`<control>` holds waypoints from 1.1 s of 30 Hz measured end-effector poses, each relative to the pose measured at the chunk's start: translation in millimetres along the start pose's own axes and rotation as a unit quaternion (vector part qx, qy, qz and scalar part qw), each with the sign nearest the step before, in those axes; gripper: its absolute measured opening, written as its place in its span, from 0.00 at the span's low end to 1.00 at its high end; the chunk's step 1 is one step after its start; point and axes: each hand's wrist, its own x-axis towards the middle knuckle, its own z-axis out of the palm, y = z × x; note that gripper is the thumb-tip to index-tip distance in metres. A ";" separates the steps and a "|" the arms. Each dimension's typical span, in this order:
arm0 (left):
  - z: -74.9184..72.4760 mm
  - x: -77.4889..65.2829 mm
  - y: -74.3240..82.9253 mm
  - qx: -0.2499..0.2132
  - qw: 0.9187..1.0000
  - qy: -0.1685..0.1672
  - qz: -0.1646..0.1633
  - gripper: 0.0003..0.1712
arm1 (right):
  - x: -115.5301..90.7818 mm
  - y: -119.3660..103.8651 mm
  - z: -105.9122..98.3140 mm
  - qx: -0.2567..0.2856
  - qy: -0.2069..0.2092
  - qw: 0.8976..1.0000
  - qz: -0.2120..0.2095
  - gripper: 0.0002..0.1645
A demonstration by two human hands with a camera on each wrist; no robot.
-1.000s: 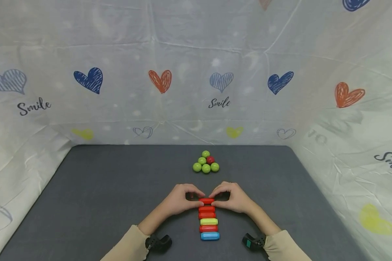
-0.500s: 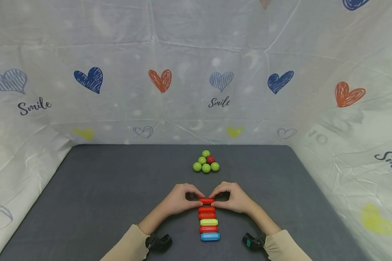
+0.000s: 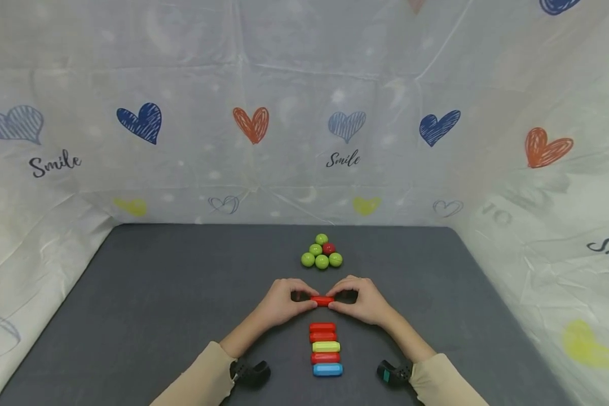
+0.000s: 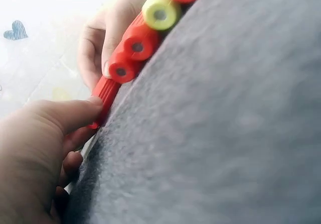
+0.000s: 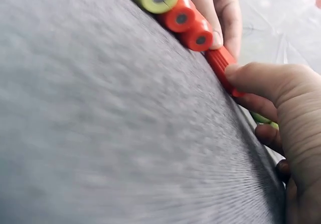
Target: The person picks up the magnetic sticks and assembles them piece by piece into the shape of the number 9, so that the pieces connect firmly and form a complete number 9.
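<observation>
Both hands pinch one red magnetic rod by its ends, just above or on the dark table. My left hand grips its left end between thumb and fingers; my right hand grips the right end the same way. Nearer to me lie more rods in a row, side by side: two red rods, a yellow rod, another red rod and a blue rod. In the left wrist view, round grey ends show on the yellow rod. The held rod's ends are covered by fingers.
Beyond the hands, several green balls and one red ball sit in a triangle on the grey table. A white sheet printed with hearts hangs along the back and sides. Black straps surround both wrists.
Both hands have moved the pinched red rod away from me, widening the gap to the row of rods. The row and balls stay put; the head view has shifted slightly.
</observation>
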 end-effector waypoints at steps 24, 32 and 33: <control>6.7 12.5 -2.7 0.004 0.999 0.020 -0.043 0.10 | 6.1 13.7 0.6 0.022 0.062 0.998 0.008 0.11; 1.4 16.5 -1.0 0.009 0.999 0.021 -0.044 0.10 | 13.2 12.6 -4.0 0.025 0.201 0.976 0.082 0.14; 0.9 16.8 -1.3 0.009 0.999 0.022 -0.043 0.10 | 14.5 13.1 -4.3 0.020 0.206 0.974 0.098 0.17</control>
